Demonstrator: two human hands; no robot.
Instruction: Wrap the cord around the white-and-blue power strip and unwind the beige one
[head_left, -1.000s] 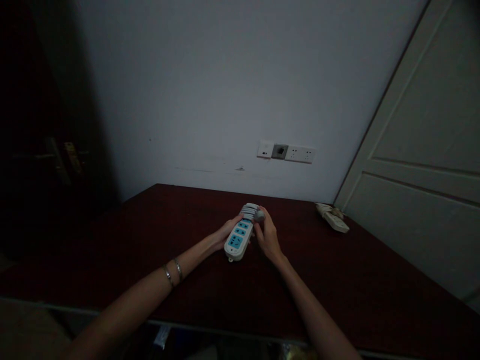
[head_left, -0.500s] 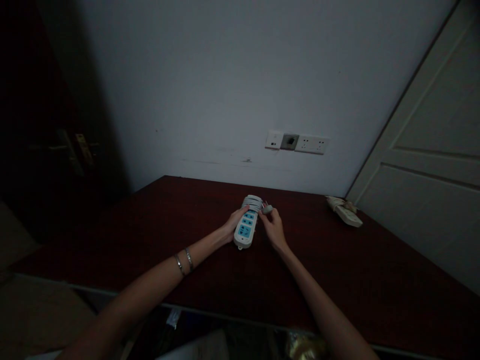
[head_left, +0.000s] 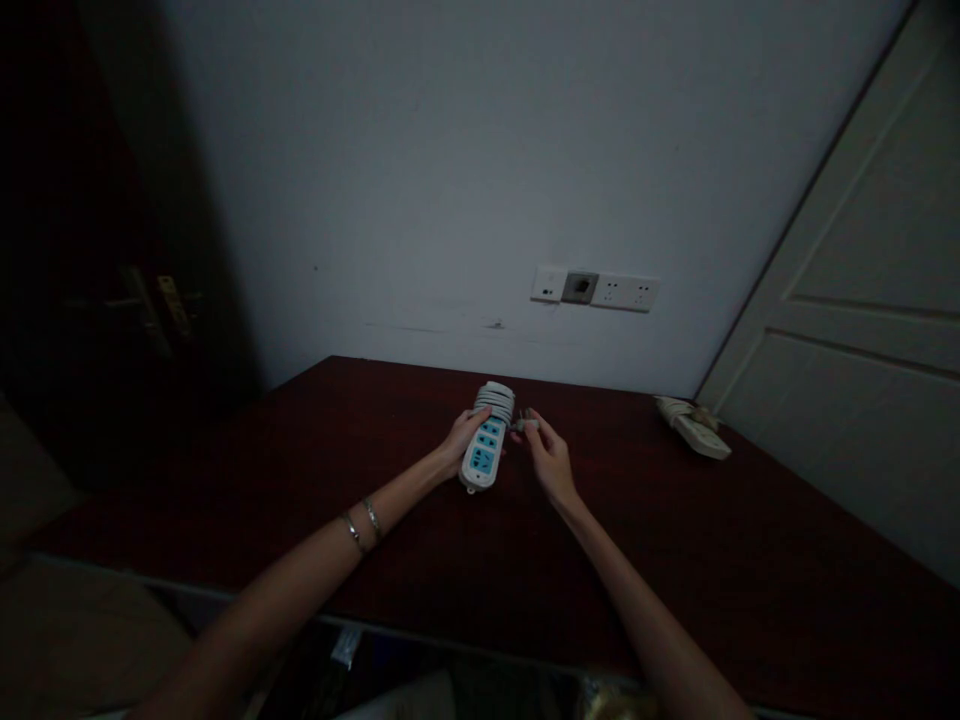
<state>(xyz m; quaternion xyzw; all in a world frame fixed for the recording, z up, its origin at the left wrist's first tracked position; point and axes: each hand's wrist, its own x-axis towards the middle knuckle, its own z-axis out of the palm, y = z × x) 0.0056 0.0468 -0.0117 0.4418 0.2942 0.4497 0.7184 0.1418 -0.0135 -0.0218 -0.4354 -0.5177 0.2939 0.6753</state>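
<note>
A white power strip (head_left: 481, 462) with blue socket faces is held tilted above the dark red table (head_left: 360, 420). Its grey-white cord (head_left: 495, 401) is wound in several turns around the far end. My left hand (head_left: 459, 442) grips the strip from the left side, thumb over the front by the cord turns. To the right of the strip, my right hand (head_left: 550, 460) pinches the cord's plug (head_left: 527, 425), whose metal pins point up and away. Two silver bracelets (head_left: 363, 524) circle the left forearm.
A second white power strip (head_left: 701, 437) with its cord wrapped lies at the table's right. Wall sockets (head_left: 625, 292) sit above the table's back edge. A pale panelled door (head_left: 862, 330) stands on the right. Items lie below the front edge, among them a shiny packet (head_left: 346, 645).
The power strip and my left hand have shifted slightly left. The plug has moved a little away from the strip, and its pins have turned more upright in my right hand.
</note>
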